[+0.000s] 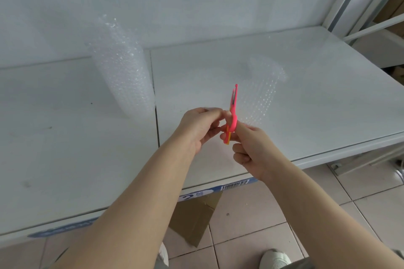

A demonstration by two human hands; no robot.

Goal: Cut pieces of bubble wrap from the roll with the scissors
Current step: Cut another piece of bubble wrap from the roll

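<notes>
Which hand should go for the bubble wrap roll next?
Probably the left hand: the bubble wrap roll stands on its side, and the right hand grips the scissors by their handles.

Scissors [233,107] handles mostly covered by right hand [251,146], shoe [275,257] cut off below, table label [234,186] blurred

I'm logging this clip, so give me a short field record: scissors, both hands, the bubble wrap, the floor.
scissors: pink, held above the white table, blades pointing away, cutting nothing
right hand: grips the handles
left hand: fingertips pinch the scissors near the handles
roll: bubble wrap, standing upright on the table, untouched
loose piece: flat on the table beyond the scissors
floor: cardboard piece lying by the table edge
</notes>
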